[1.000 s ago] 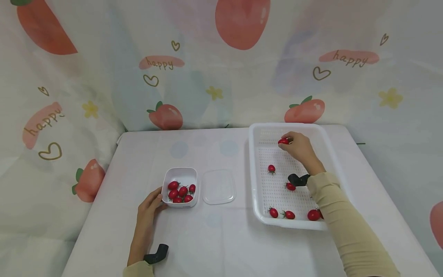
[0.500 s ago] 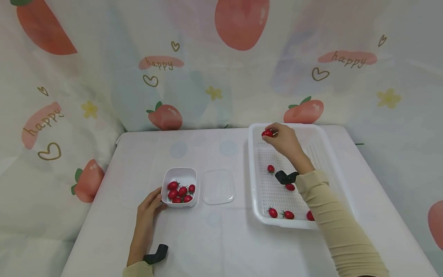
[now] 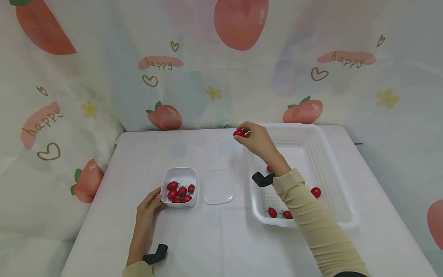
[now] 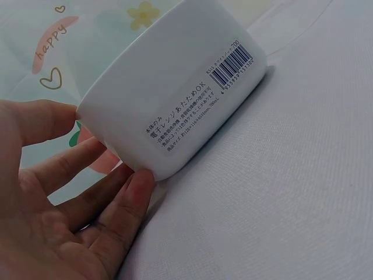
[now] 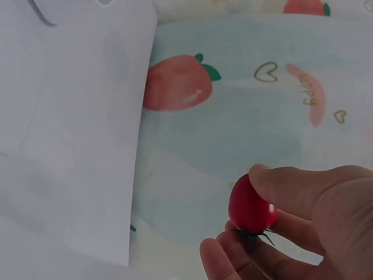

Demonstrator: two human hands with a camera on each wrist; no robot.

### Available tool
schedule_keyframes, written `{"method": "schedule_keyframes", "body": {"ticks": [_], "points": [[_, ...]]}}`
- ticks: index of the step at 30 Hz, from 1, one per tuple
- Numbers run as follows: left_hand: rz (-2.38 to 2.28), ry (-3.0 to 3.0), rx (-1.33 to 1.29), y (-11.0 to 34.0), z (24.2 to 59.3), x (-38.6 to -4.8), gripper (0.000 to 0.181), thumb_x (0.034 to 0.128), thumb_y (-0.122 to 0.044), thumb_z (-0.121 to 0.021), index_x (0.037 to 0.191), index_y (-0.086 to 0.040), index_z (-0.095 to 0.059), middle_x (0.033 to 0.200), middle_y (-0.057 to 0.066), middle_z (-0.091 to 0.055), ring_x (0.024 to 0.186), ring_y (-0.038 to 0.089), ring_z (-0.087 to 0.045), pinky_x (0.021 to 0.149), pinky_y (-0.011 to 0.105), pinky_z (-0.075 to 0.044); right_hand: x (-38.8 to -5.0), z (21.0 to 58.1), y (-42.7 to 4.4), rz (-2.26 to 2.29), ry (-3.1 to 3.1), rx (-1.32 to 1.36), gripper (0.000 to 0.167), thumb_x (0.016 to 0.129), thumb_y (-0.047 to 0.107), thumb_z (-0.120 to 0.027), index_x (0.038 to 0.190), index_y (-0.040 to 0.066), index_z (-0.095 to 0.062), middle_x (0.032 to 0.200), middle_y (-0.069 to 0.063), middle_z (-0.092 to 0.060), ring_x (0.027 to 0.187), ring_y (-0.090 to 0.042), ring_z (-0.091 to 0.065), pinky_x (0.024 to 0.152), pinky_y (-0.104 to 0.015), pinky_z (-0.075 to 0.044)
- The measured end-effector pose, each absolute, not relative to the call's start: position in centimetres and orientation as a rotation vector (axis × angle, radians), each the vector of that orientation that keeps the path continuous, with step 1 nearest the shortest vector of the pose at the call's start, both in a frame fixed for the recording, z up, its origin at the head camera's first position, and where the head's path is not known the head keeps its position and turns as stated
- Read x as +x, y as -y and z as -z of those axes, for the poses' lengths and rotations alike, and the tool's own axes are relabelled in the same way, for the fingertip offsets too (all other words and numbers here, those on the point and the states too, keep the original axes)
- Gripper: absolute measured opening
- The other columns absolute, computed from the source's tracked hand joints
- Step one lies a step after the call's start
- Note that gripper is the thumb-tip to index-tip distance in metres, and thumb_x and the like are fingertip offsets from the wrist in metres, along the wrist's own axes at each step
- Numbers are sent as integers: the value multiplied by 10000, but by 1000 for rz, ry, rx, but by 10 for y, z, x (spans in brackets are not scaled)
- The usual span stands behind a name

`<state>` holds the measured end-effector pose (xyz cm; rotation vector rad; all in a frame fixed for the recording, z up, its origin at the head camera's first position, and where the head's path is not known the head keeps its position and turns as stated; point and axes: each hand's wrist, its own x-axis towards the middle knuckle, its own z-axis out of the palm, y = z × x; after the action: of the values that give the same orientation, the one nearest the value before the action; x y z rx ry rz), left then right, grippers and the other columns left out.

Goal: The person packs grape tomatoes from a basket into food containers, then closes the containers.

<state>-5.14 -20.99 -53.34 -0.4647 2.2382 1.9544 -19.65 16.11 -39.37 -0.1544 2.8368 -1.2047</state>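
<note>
White box [image 3: 185, 176] and basket [image 3: 301, 154] hold tomatoes [image 3: 172, 194]; left hand [image 3: 148, 207] touches the box, right hand [image 3: 257, 140] pinches 1 tomato [image 3: 238, 133].

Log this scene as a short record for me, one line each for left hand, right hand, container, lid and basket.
Left hand: touching the left side of the white food container
Right hand: pinching one red cherry tomato, green calyx attached
Container contents: several cherry tomatoes
Clear lid: off, lying flat between container and basket
White perforated basket: four tomatoes visible; right sleeve hides part
</note>
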Motion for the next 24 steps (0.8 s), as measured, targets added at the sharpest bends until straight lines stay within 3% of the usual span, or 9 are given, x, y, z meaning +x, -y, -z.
{"method": "schedule_keyframes", "body": {"ticks": [24], "points": [[-1959, -2223, -465, 209, 531, -51, 466, 1093, -414, -517, 1514, -214, -538, 1539, -34, -530, 1268, 112, -553, 971, 119, -545, -179, 410, -52, 1227, -2700, -477, 315, 968, 197, -746, 1254, 70, -701, 1100, -101, -725, 904, -215, -624, 679, -232, -507]]}}
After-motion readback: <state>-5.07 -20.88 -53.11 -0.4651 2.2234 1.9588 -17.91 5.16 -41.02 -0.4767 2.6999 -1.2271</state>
